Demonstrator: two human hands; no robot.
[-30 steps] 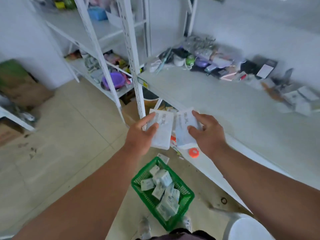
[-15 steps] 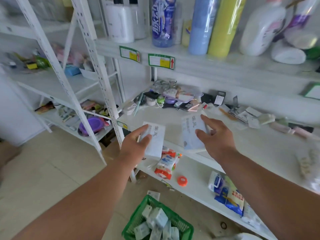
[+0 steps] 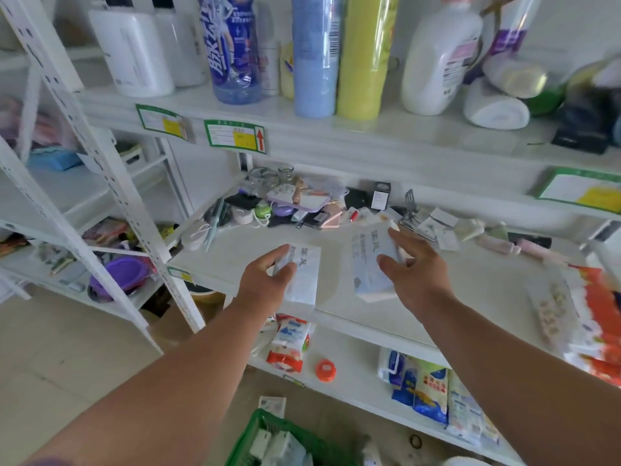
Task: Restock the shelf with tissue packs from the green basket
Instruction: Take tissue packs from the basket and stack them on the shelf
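Note:
My left hand point(image 3: 265, 280) grips a white tissue pack point(image 3: 304, 277) just above the front edge of the middle white shelf point(image 3: 235, 250). My right hand point(image 3: 415, 267) holds a second white tissue pack point(image 3: 368, 260), tilted, over the shelf a little further in. The green basket point(image 3: 255, 432) stands on the floor below, at the bottom edge of the view, with several more tissue packs point(image 3: 279, 445) in it.
Small items such as combs, jars and cases point(image 3: 295, 203) crowd the back of the middle shelf. Orange and white packets point(image 3: 591, 317) lie at its right end. Bottles and rolls point(image 3: 316, 52) fill the upper shelf. Snack bags point(image 3: 430, 395) lie on the lower shelf.
The view has lifted from the floor and basket to the shelves. Both hands have carried their tissue packs up and forward, now over the middle shelf.

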